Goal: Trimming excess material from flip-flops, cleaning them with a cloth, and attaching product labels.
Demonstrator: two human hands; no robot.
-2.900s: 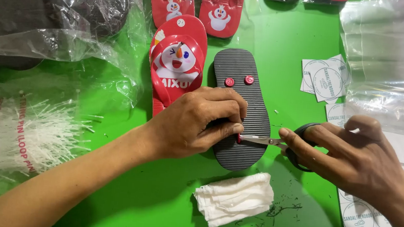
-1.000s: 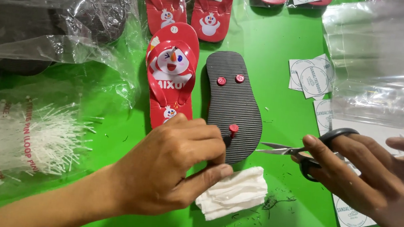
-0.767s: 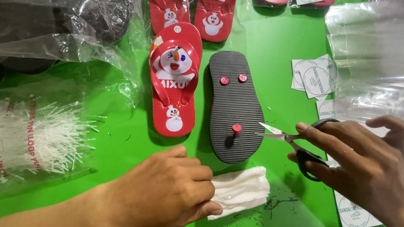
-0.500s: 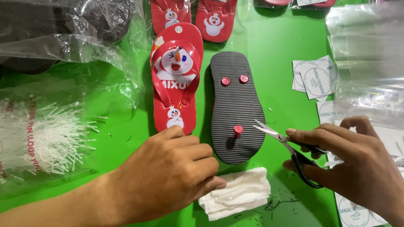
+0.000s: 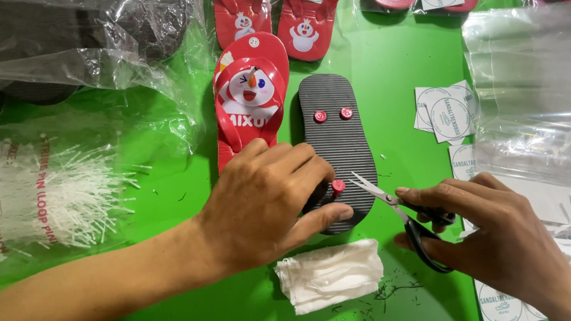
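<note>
- Our left hand [image 5: 264, 204] presses down on the near end of the upturned black sandal [image 5: 338, 144], grip clamped on its edge.
- Our right hand [image 5: 502, 234] grips black-handled scissors [image 5: 405, 217], blades apart beside the red plug [image 5: 338, 185].
- A folded white cloth [image 5: 330, 275] lies nearer on the green desk [image 5: 393, 59].

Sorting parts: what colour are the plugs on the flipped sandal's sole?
Red plugs on the dark grey sole; head view.
</note>
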